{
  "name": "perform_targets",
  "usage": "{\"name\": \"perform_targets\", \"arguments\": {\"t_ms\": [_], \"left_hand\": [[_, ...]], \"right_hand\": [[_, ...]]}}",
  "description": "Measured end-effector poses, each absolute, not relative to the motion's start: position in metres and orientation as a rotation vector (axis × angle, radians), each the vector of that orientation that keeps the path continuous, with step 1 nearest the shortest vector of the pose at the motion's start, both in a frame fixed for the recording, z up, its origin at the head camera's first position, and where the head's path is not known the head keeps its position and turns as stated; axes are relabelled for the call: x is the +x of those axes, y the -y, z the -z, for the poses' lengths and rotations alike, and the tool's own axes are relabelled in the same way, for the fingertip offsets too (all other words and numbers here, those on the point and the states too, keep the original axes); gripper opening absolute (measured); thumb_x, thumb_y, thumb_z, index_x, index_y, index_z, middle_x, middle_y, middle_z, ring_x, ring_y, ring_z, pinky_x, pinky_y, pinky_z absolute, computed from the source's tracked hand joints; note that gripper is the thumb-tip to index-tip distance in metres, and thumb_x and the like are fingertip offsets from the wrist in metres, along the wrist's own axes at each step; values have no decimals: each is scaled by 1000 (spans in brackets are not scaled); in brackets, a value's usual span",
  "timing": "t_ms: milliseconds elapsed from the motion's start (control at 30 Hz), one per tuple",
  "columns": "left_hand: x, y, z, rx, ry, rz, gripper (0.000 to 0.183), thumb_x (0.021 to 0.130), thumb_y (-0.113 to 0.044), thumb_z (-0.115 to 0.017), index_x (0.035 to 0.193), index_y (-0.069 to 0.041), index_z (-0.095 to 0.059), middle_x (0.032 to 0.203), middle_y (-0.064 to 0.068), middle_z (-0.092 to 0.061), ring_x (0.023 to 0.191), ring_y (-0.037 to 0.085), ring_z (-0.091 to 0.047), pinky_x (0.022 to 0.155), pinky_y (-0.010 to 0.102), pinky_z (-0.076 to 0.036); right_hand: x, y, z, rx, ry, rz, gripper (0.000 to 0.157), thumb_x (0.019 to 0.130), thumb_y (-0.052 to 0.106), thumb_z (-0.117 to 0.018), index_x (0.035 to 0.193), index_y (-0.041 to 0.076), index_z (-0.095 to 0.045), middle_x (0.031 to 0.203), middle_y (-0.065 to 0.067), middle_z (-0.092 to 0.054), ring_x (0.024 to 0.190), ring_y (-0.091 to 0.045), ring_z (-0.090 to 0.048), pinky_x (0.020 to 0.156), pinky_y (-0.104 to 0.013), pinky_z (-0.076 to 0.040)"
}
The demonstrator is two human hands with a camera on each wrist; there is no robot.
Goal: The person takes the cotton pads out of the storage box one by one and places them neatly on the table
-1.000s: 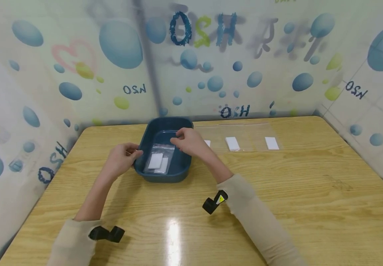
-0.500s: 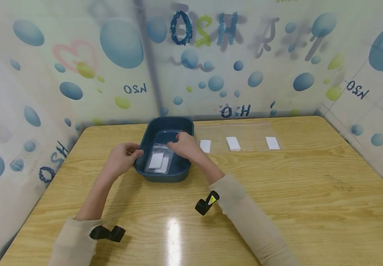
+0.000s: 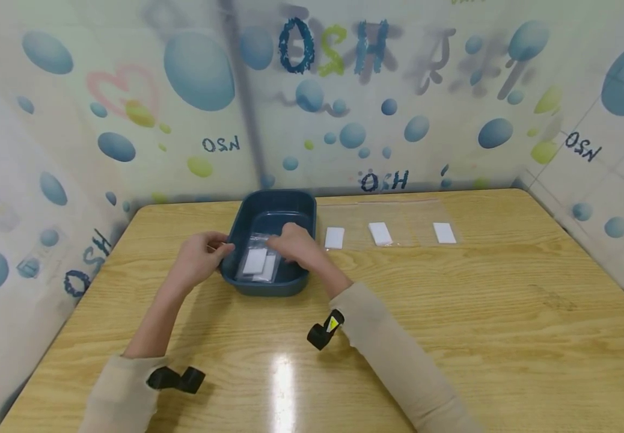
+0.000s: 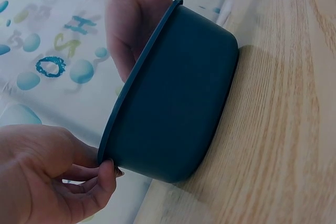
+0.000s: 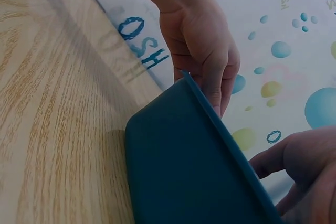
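Observation:
A dark blue plastic bin (image 3: 269, 290) stands on the table. Inside it lie clear zip bags (image 3: 258, 239) with white rectangular pieces (image 3: 255, 262). On the bin's left side, my left hand (image 3: 199, 258) pinches the rim (image 4: 137, 72) between thumb and fingers. My right hand (image 3: 297, 245) reaches down into the bin from the right, its fingers at the upper part of the bags. In the right wrist view the right hand (image 5: 307, 171) shows its thumb and a finger apart, but the bin wall hides the fingertips. Whether it grips a bag cannot be told.
Right of the bin, flat clear bags with white pieces (image 3: 380, 234) lie in a row along the back of the wooden table (image 3: 452, 313). A patterned wall sheet (image 3: 344, 108) hangs right behind the table's back edge.
My right hand has moved left and toward me inside the bin, from its right side onto the bags. A white piece in the row has come into full view. The left hand stays put.

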State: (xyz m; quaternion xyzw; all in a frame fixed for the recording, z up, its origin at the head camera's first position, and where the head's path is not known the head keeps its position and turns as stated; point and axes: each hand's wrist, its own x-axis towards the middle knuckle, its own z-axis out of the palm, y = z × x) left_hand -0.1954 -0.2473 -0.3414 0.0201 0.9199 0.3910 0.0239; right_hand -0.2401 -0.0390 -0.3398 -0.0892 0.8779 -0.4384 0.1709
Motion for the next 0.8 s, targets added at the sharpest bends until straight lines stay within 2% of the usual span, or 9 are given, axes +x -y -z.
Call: {"name": "perform_targets", "arguments": {"t_ms": [100,200,567,800], "left_hand": [[-196,247,341,64,-2847,-1208,41,105,-16,-57,135,12,-55,117,28,-65,77,24,-67,72,43,-60],[-196,248,341,64,-2847,-1210,40,105,-16,-57,134,12,-56,117,28,-65,76,23,-67,72,44,-60],[-197,250,343,71,-2844,-1217,39,105,-14,-56,134,13,-56,117,29,-65,81,27,-67,73,45,-60],[-196,249,342,64,-2841,-1220,39,105,-14,-56,134,12,-56,118,29,-64,84,30,-67,72,42,-60]], "right_hand": [[-240,42,342,-211,-2470,1267,19,100,17,-58,102,-2,-57,84,-9,-51,71,-21,-59,76,-36,-58],[-241,44,343,-166,-2459,1272,25,100,17,-58,111,-6,-59,89,-10,-54,78,-24,-62,80,-37,-59],[-247,52,351,-74,-2421,1307,35,100,17,-61,125,-7,-58,108,-14,-62,81,-23,-68,79,-34,-59],[-248,54,356,-49,-2402,1392,31,97,9,-63,123,-8,-57,96,-13,-61,72,-21,-66,74,-33,-59]]}}
